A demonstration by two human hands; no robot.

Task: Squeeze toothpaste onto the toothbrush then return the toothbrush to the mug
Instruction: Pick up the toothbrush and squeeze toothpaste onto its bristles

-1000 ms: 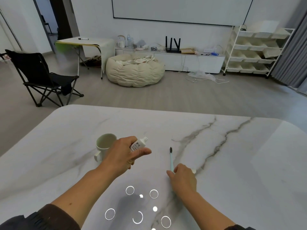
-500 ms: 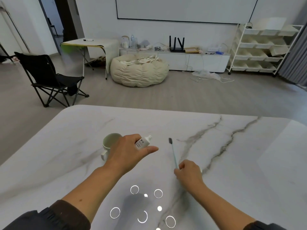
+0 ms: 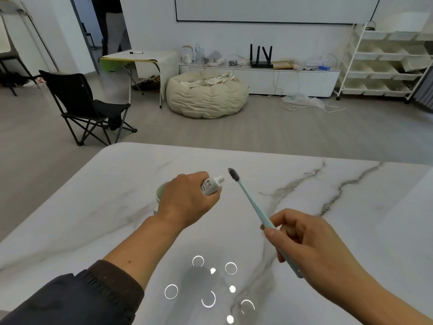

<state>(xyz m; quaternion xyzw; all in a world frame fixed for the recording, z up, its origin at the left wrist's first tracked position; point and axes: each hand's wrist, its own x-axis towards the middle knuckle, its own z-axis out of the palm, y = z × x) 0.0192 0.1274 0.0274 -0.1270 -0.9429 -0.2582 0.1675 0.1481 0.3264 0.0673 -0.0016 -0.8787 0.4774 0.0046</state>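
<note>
Above the table [image 3: 351, 219], left hand [image 3: 185, 200] grips toothpaste [image 3: 210, 185], right hand [image 3: 307, 240] toothbrush [image 3: 248, 195].

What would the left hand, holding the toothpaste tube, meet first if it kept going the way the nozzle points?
Probably the toothbrush bristles, just beyond the toothpaste tube nozzle in the left hand; depth is unclear.

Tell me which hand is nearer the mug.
Left. The left hand, holding the toothpaste tube, hovers right over the mug; the right hand, holding the toothbrush, is well off to its right.
</note>
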